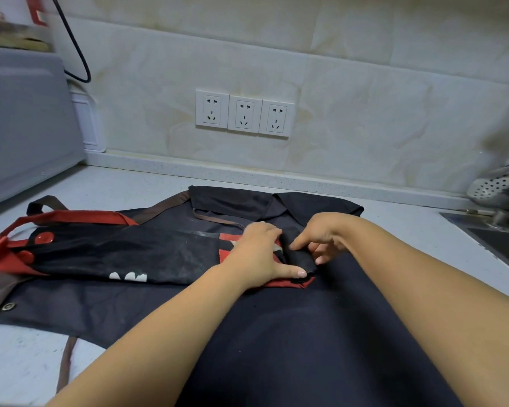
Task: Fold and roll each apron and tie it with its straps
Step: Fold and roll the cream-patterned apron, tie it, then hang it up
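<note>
Black-and-red apron [124, 254] lies folded into a long strip running left to right across the middle of the counter [124, 180]. Its red straps [71, 216] and red buttons [43, 238] trail toward the counter's left edge. The right end is curled into a small tight roll [303, 258], only a turn or so wound by the look of it. The left hand [259, 254] sits on the strip just beside the roll, fingers bent over the fabric and thumb stretched along the near side to the roll's end. The right hand [321, 239] comes in from the other side with fingers curled, tips pinching the rolled edge. Judgement: folding is done for this one and the rolling step is at its very start. The next move calls for both hands to turn the roll leftward along the strip, keeping it tight and square so the edges do not telescope, and to leave the straps free for tying. Under it a dark apron [276, 333] is spread flat from the back edge to the front edge, brown straps [218, 220] loose, not yet folded. Farther out are a grey appliance [21, 121] at the left, three wall sockets [244, 113] behind, and a metal colander [500, 186] over the sink [500, 242] at the right edge.
</note>
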Available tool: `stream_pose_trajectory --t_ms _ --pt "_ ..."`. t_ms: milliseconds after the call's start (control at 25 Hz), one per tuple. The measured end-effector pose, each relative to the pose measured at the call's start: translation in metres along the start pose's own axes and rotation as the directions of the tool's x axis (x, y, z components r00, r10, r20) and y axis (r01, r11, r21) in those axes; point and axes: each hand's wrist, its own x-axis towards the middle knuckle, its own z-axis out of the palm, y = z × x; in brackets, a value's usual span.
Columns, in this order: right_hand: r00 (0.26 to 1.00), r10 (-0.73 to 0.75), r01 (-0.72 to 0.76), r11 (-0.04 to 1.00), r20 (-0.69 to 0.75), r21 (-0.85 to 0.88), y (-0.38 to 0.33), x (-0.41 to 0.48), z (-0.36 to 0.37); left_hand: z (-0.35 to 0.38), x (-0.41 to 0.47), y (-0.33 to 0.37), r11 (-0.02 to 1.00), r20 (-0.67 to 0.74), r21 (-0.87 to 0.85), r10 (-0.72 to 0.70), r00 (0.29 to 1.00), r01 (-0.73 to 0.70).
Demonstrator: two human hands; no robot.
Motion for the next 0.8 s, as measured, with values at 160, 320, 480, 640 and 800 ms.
stream_pose_trajectory --t_ms 160,320,480,640,800 --pt "0.995 -0.071 0.063 0.993 -0.075 -0.100 -0.010 -0.002 0.010 0.000 -0.031 -0.010 0.902 -0.181 0.431 0.078 0.980 0.008" --pt "0.980 -0.159 0.112 0.938 -0.120 -0.329 -0.029 -0.014 0.023 0.003 -0.038 -0.031 0.962 -0.099 0.272 0.035 0.994 -0.007" --pt "0.891 -0.375 0.073 0.675 -0.256 -0.734 -0.046 -0.025 0.046 0.008 -0.038 -0.034 0.979 -0.124 0.199 -0.005 0.992 0.030" --pt "0.956 -0.264 0.217 0.928 -0.126 -0.304 -0.038 -0.023 0.024 0.003 -0.037 -0.036 0.990 -0.135 0.131 -0.036 0.990 0.054" --pt "0.988 -0.140 0.126 0.972 0.063 0.197 -0.015 -0.018 0.011 0.001 -0.036 -0.032 0.996 -0.147 0.013 -0.081 0.986 0.084"
